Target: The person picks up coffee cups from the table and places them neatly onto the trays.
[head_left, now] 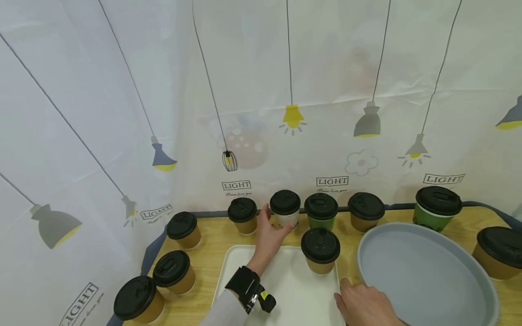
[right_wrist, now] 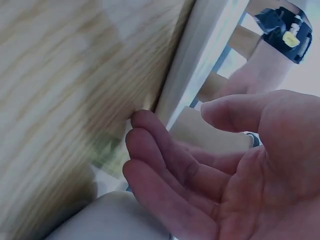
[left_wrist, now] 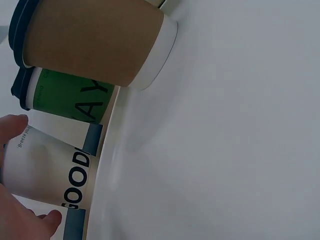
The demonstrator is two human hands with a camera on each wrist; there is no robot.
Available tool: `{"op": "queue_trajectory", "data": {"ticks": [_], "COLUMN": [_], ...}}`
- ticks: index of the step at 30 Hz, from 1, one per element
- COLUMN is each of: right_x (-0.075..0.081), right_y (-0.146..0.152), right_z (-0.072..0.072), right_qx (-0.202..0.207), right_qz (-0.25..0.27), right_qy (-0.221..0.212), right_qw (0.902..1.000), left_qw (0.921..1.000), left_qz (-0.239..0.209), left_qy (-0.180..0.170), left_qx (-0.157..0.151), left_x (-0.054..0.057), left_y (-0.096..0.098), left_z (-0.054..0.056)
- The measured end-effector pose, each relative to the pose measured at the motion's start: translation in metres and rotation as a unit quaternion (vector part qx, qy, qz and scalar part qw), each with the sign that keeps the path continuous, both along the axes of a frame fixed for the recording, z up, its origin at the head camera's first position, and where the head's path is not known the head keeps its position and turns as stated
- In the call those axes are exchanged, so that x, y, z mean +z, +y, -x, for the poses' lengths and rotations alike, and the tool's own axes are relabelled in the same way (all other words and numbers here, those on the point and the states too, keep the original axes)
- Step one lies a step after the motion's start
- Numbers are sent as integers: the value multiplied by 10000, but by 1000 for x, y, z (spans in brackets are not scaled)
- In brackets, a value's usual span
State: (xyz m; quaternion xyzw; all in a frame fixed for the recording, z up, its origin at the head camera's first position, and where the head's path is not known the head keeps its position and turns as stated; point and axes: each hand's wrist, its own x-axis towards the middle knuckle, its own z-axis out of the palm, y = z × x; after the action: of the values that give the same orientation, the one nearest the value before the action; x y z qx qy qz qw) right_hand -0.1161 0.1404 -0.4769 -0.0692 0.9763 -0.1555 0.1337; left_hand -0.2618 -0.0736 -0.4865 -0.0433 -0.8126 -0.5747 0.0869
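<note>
My left hand (head_left: 269, 237) reaches over the white tray (head_left: 281, 290) to a white paper cup (head_left: 287, 220) with a black lid, standing behind the tray. Thumb and fingers are spread to either side of this cup, which shows "GOOD" lettering in the left wrist view. Beside it on the right is a green cup (head_left: 321, 222). A brown-sleeved cup (head_left: 321, 265) with a black lid stands on the tray's right back corner. By the tray's right edge is my right hand (head_left: 367, 303), its fingers loosely bent in the right wrist view (right_wrist: 200, 165), holding nothing.
A round grey tray (head_left: 428, 276) lies at right on the wooden table (head_left: 208, 258). Brown lidded cups (head_left: 364, 219) stand along the back, with several more at left (head_left: 173, 276). A large green cup (head_left: 434, 215) and a brown cup (head_left: 499, 260) flank the round tray. Printed cloth hangs behind.
</note>
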Motion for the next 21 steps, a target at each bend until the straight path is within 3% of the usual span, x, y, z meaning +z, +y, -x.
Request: {"op": "queue_trajectory", "data": {"ticks": [8,13,17,21], "right_x": [-1,-1,-3,-7], "right_y": [-5,-4,-9,-11], "right_z": [8,11,12,11], "right_qx": [-63,-41,60,162], "right_qz": [6,-2,48,84], "right_qy": [-228,-697,-1024,-869], "right_qw": [9997,9976,9947,9960], "left_qw": [9986,9984,9991,9996], "left_qz": [-389,-453,-363,-242], "left_qy": [-198,-201,-59,-48], "left_qx": [-283,-271,-193,-116], "left_x": [-11,-19,-20,-15], "left_y": [2,7,4,-2], "left_z": [22,37,38,32]}}
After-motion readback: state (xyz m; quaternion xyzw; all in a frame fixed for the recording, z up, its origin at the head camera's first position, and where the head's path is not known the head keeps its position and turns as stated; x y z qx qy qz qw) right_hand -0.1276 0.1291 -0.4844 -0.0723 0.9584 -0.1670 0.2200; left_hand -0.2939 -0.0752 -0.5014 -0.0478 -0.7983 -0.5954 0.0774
